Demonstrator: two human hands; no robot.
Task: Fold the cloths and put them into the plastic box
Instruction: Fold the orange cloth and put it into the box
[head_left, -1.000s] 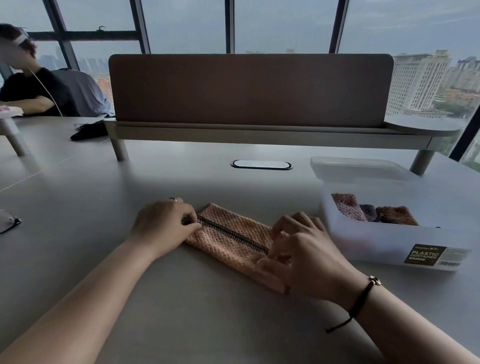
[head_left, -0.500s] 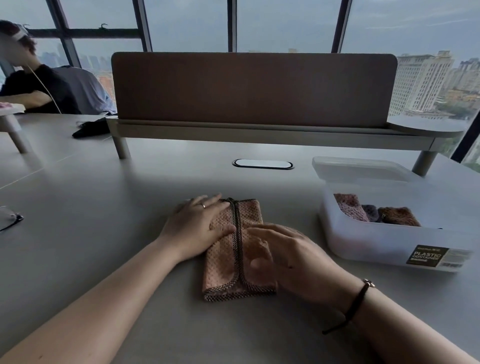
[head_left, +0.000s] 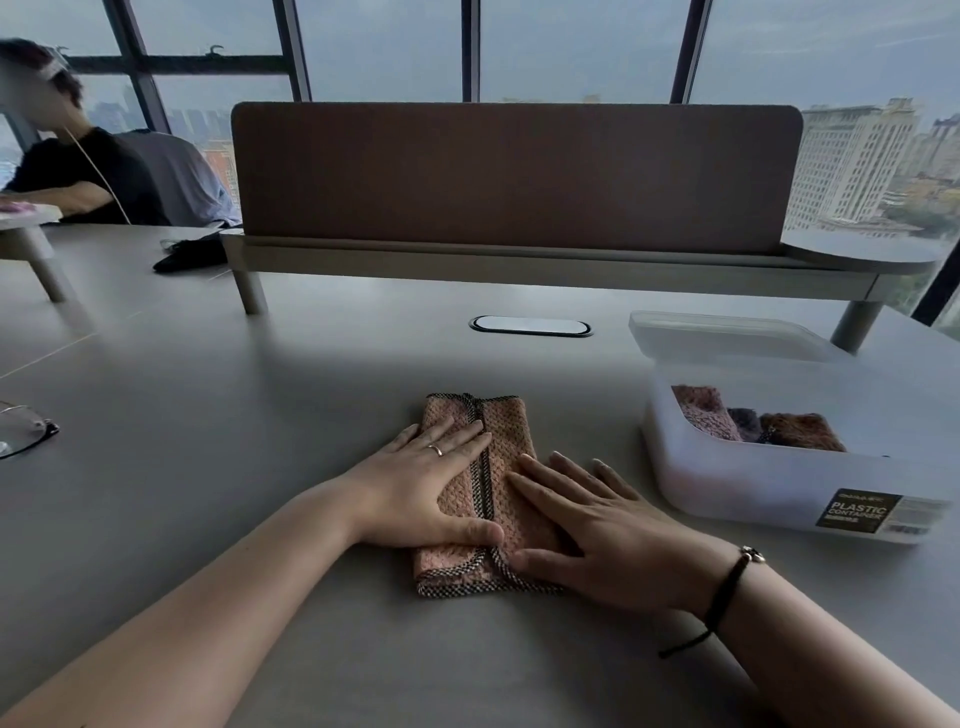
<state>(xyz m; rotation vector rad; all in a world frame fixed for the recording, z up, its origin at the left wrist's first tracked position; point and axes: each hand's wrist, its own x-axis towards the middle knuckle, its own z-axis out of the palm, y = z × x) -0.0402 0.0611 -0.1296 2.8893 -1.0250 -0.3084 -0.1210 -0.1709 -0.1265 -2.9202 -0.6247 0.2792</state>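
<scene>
A pink waffle cloth with a dark checked border lies folded on the grey table, its two edges meeting along the middle. My left hand presses flat on the cloth's left half, fingers straight. My right hand lies flat on the right half, fingers spread. To the right stands the translucent plastic box, open, with a pink, a grey and a brown folded cloth inside.
The box's lid lies just behind it. A desk divider on a raised shelf crosses the back. Glasses sit at the left edge. Another person sits at the far left. A cable port is in the tabletop.
The cloth went from a long strip lying slantwise to a shorter folded packet pointing away from me. Both hands moved from pinching its ends to pressing flat on it.
</scene>
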